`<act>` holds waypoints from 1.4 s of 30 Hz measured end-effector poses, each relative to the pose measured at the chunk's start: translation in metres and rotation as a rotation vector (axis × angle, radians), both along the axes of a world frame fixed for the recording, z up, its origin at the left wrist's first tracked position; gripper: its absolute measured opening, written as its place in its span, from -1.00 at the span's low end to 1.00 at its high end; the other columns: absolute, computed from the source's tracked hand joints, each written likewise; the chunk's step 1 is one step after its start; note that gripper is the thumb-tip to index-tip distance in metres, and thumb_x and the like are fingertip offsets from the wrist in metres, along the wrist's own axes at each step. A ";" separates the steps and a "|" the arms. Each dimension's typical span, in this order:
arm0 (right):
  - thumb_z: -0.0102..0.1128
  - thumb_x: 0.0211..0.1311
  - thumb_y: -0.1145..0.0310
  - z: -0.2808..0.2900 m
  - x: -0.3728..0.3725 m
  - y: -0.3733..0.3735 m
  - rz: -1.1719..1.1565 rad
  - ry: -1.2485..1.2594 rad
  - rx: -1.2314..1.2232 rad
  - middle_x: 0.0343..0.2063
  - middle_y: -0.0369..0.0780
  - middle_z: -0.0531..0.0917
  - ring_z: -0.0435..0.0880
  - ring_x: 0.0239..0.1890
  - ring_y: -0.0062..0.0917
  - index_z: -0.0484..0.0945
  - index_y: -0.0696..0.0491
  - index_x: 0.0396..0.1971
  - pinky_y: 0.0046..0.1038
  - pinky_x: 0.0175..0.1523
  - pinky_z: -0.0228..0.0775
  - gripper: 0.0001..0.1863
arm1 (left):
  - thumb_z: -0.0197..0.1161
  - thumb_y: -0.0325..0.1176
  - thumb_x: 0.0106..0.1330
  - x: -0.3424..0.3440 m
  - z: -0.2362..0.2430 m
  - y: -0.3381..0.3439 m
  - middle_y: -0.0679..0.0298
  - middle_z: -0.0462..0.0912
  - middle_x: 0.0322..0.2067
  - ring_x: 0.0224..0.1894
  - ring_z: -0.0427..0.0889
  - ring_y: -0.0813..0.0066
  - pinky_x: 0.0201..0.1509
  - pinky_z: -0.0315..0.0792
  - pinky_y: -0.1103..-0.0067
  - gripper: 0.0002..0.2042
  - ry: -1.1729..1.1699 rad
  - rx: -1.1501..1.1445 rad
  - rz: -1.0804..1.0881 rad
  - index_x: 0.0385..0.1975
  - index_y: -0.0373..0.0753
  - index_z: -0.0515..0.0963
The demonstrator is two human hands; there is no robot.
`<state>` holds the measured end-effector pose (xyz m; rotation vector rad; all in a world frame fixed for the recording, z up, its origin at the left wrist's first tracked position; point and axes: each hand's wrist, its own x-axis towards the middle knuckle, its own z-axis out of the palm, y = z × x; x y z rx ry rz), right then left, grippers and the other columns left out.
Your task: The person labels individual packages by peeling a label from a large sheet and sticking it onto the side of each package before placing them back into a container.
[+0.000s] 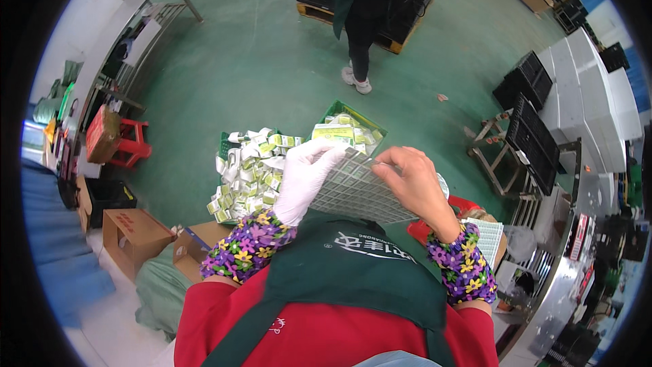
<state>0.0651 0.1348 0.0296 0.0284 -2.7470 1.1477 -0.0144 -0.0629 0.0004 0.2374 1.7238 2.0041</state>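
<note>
A thin, see-through sheet marked with a grid point(360, 192) is held up in front of my apron, tilted. My left hand point(303, 175), in a white glove, pinches its upper left edge. My bare right hand point(411, 182) grips the upper right edge between thumb and fingers. Just beyond the sheet is a green basket point(370, 124) of white and green packs. A larger white and green piece point(333, 132) shows beside my left fingertips; whether I touch it, I cannot tell. Left of the gloved hand lies a heap of small white and green packs point(250, 173).
Cardboard boxes point(136, 234) stand at the left, near a red stool point(132, 143). A stack of pale gridded sheets point(490, 239) sits by my right forearm. Black crates point(533, 146) rest on a metal frame at the right. Ahead, a person point(360, 34) stands by stacked crates.
</note>
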 end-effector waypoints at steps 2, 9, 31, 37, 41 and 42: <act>0.31 0.12 0.43 0.004 -0.004 -0.005 0.004 0.029 -0.017 -0.39 -0.13 0.66 0.64 -0.25 -0.23 0.61 0.14 -0.33 -0.30 -0.13 0.46 -0.85 | 0.31 -0.41 0.32 0.000 0.003 -0.002 0.31 0.72 -0.30 -0.24 0.62 0.64 -0.09 0.48 0.65 -0.83 -0.002 0.018 0.003 -0.19 -0.36 0.67; 0.33 0.04 0.48 0.018 -0.019 -0.022 0.030 0.285 0.119 -0.35 -0.21 0.61 0.63 -0.29 -0.29 0.58 0.10 -0.27 -0.31 -0.12 0.43 -0.79 | 0.31 -0.39 0.33 0.002 0.009 0.002 0.32 0.71 -0.31 -0.25 0.61 0.66 -0.13 0.47 0.66 -0.83 0.172 -0.066 -0.010 -0.21 -0.37 0.67; 0.22 0.35 0.34 0.057 -0.089 -0.005 -0.189 -0.081 -0.957 -0.47 -0.43 0.58 0.43 -0.46 -0.85 0.56 0.14 -0.34 -0.71 -0.40 0.25 -0.83 | 0.36 -0.39 0.22 0.015 -0.014 -0.009 0.13 0.72 -0.39 -0.31 0.70 0.29 -0.21 0.52 0.47 -0.88 0.527 -0.200 -0.364 -0.32 -0.28 0.69; 0.23 0.33 0.38 0.034 -0.050 -0.019 -0.326 -0.132 -0.778 -0.55 -0.51 0.50 0.31 -0.54 -0.91 0.56 0.15 -0.43 -0.74 -0.47 0.10 -0.83 | 0.38 -0.40 0.20 0.014 -0.008 -0.009 0.17 0.72 -0.37 -0.31 0.70 0.27 -0.20 0.54 0.46 -0.88 0.574 -0.187 -0.060 -0.32 -0.28 0.69; 0.25 0.31 0.37 0.020 -0.038 -0.034 -0.315 -0.279 -0.846 -0.59 -0.54 0.49 0.30 -0.56 -0.93 0.56 0.14 -0.45 -0.75 -0.48 0.09 -0.82 | 0.40 -0.39 0.17 0.012 -0.013 -0.008 0.19 0.71 -0.39 -0.34 0.68 0.19 -0.24 0.52 0.42 -0.88 0.689 -0.196 -0.021 -0.35 -0.26 0.68; 0.26 0.30 0.35 0.018 -0.038 -0.036 -0.308 -0.275 -0.824 -0.61 -0.51 0.49 0.32 -0.57 -0.90 0.56 0.14 -0.45 -0.72 -0.48 0.12 -0.81 | 0.40 -0.39 0.16 0.011 -0.013 -0.007 0.20 0.71 -0.39 -0.34 0.68 0.17 -0.25 0.51 0.41 -0.88 0.694 -0.186 -0.025 -0.35 -0.26 0.68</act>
